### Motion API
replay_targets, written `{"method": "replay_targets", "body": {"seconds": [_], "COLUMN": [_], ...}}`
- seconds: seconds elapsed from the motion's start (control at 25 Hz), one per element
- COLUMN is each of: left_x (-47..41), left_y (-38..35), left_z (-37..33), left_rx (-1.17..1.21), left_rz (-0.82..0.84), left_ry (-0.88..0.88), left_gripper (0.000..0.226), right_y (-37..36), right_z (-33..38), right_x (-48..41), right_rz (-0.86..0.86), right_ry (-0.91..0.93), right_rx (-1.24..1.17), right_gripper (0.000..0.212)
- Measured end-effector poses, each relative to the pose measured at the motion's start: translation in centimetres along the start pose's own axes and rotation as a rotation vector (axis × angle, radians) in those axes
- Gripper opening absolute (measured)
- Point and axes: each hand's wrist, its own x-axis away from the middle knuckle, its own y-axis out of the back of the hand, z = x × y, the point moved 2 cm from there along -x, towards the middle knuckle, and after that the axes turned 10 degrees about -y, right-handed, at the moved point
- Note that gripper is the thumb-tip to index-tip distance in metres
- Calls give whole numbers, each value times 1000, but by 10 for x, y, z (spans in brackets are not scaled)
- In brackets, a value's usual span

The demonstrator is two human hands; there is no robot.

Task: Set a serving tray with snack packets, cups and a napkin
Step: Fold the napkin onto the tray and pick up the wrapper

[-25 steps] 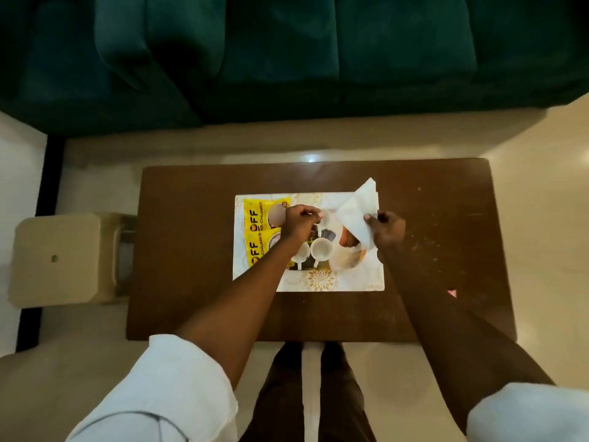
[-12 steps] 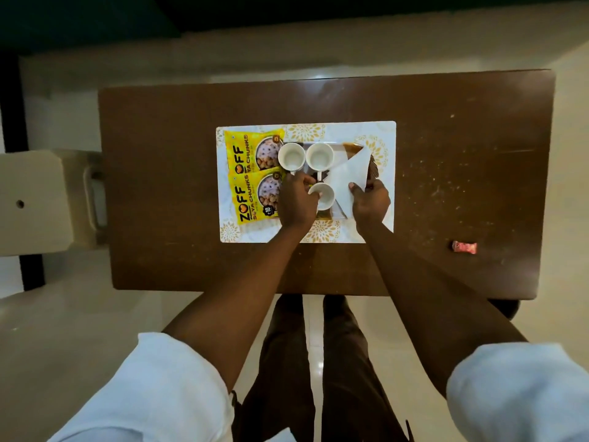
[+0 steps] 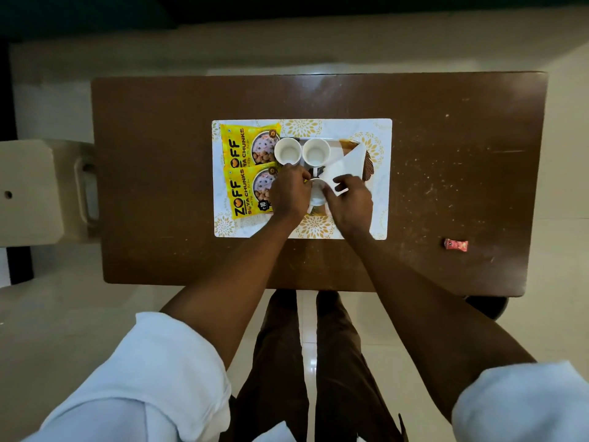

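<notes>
A white tray [image 3: 381,186] with gold flower prints lies mid-table. Two yellow snack packets [image 3: 242,148] [image 3: 243,199] lie side by side on its left part. Two white cups [image 3: 287,151] [image 3: 316,151] stand at the back of the tray. A third cup [image 3: 317,196] stands in front of them, partly hidden by my hands. My left hand [image 3: 290,193] curls around that front cup's left side. My right hand [image 3: 350,202] pinches the near corner of a folded white napkin [image 3: 345,165], which lies slanted over a brown packet [image 3: 369,165] and reaches the front cup.
The tray sits on a brown wooden table [image 3: 153,173]. A small pink wrapped sweet [image 3: 455,245] lies near the table's front right. A beige stool [image 3: 28,193] stands against the table's left end. My legs are just behind the near edge.
The napkin, held up above the tray a second ago, has come down onto it. My right hand moved left toward the front cup; my left hand stays at that cup.
</notes>
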Motion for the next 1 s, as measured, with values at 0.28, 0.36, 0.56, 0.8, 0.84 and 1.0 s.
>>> {"method": "replay_targets", "body": {"seconds": [0.28,0.36,0.56,0.8,0.84,1.0], "left_x": [0,1,1,8,11,24], "left_y": [1,-1,-4,-2,-1,-12], "left_z": [0,2,9,18,18,-14], "left_rx": [7,18,50,116,120,114], "left_rz": [-3,-21,-25,-66,-89,-78], "left_ry": [-41,-29,-13,-30,-52,-278], "left_gripper": [15,13,10,17,16,17], "right_y": [-11,-11,-12,-12,-10,6], "right_z": [-3,1,4,0,-2,-21], "right_x": [0,-5,-11,-9,-7,0], "right_rz": [-22,-28,-11,-35,-46,-70], "right_ry": [-44,-32,-24,-37,-57,-172], "right_rx": [30,46,70,50,40,20], "right_gripper": [21,20,21,22,21,21]}}
